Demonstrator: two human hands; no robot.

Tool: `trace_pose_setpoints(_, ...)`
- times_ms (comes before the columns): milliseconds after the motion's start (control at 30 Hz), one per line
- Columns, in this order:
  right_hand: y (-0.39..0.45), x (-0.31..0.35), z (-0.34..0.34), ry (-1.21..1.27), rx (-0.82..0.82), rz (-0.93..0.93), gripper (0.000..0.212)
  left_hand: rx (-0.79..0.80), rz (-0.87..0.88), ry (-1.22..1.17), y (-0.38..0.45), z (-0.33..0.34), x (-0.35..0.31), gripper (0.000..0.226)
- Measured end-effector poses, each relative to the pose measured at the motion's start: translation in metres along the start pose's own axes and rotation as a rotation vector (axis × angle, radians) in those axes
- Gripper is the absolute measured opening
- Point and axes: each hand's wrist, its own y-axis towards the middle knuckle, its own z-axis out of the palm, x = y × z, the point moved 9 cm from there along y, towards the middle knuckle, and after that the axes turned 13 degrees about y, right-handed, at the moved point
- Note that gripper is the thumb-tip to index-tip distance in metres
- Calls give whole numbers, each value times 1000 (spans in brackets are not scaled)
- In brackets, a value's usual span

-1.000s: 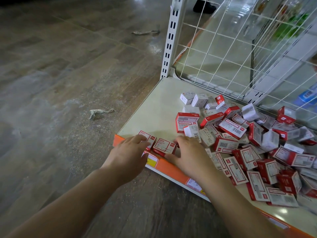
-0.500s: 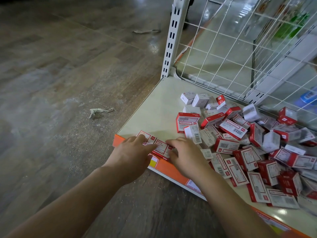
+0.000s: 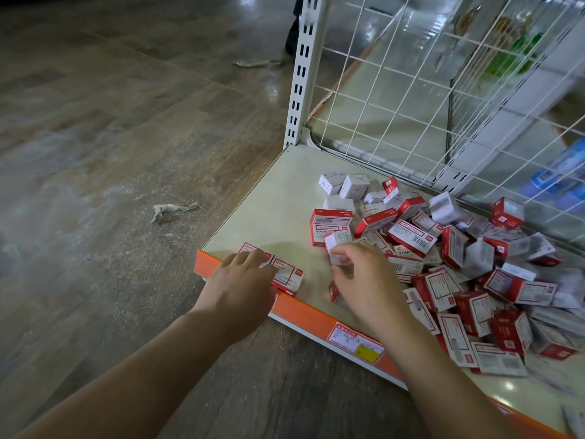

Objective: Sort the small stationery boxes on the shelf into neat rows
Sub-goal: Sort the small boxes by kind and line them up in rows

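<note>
A loose heap of several small red-and-white staple boxes point(image 3: 449, 267) covers the right part of the cream bottom shelf point(image 3: 278, 217). Two flat boxes point(image 3: 286, 275) lie side by side at the shelf's front left corner, against the orange edge strip. My left hand point(image 3: 243, 280) rests on them with its fingers laid flat. My right hand point(image 3: 361, 277) is at the heap's left edge, fingers curled round a small white box point(image 3: 338, 245) that it pinches.
An orange price strip point(image 3: 316, 321) with a label runs along the shelf front. A white slotted upright point(image 3: 304, 71) and a wire grid back panel point(image 3: 427, 90) close the rear. Crumpled paper scraps point(image 3: 172, 210) lie on the wooden floor to the left.
My right hand left the two front boxes and moved right and back to the heap, where it closed on a small white box. My left hand stayed on the front boxes.
</note>
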Motion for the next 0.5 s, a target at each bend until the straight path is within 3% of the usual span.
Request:
trace_pose_setpoints(133, 4, -24, -12, -126, -45, 79, 29, -26, 62, -33, 3, -2, -12, 36)
trace_pose_setpoints(267, 10, -38, -6, -103, -34, 153, 35, -51, 96, -97, 7, -7, -18, 36)
trace_pose_setpoints(500, 20, -36, -2, -75, -44, 199, 24, -82, 75, -207, 10, -11, -14, 33)
